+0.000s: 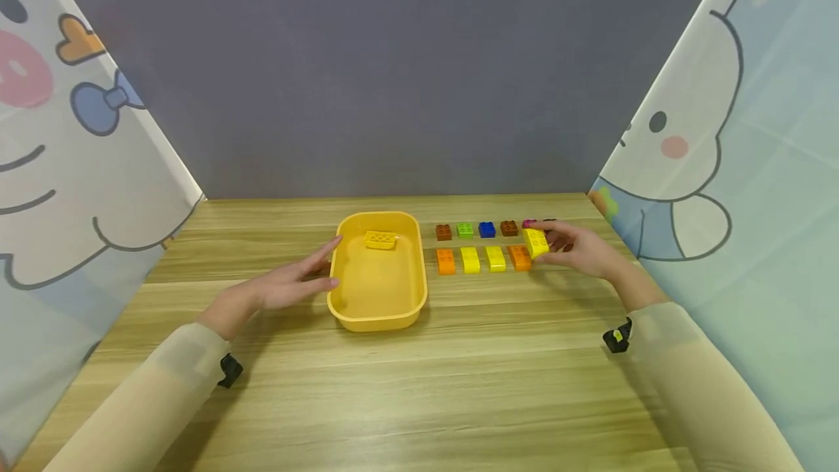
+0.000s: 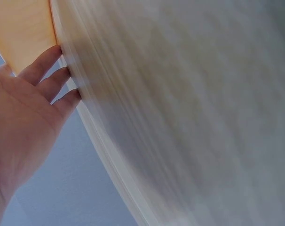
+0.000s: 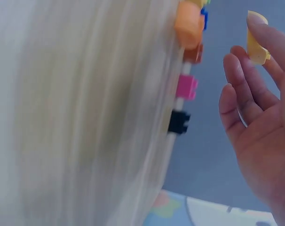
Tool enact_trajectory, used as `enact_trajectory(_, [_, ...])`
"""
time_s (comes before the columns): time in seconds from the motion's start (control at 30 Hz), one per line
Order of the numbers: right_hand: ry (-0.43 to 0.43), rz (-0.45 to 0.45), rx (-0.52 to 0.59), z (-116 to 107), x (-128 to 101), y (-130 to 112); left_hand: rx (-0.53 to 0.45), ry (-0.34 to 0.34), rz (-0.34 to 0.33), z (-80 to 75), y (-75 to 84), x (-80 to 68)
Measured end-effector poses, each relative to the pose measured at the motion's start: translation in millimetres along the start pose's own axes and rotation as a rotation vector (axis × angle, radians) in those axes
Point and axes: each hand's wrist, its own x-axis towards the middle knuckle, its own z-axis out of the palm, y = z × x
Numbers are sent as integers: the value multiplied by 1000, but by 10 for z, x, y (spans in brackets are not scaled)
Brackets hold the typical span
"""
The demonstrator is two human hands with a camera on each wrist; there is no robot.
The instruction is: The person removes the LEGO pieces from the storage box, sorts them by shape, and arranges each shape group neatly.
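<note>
In the head view my right hand (image 1: 585,249) pinches a yellow toy brick (image 1: 536,242) between thumb and fingers, raised above the right end of the brick rows. The right wrist view shows this yellow brick (image 3: 257,44) edge-on at the thumb tip, with the other fingers loosely bent. My left hand (image 1: 285,286) has its extended fingers and thumb against the left side of a yellow tray (image 1: 378,286). One yellow brick (image 1: 380,240) lies inside, near the tray's far end. From the left wrist, the same hand (image 2: 27,122) appears with fingers spread beside the tray wall (image 2: 27,33).
Right of the tray, the front row has orange bricks (image 1: 446,261) (image 1: 520,258) and yellow bricks (image 1: 470,259) (image 1: 495,258). Behind it stand brown, green (image 1: 465,230), blue (image 1: 486,229), magenta (image 3: 186,87) and black (image 3: 178,122) bricks. Grey and cartoon-printed panels enclose the wooden table (image 1: 419,399).
</note>
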Motion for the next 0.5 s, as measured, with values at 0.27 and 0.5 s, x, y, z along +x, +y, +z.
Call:
enact_trajectory(0.27, [-4,30,-47,-44,-35,257,3,6,21,6,-12,4])
enact_trajectory(0.5, [-60,90,-45,-18,10,396,14,4,10,14,-15,3])
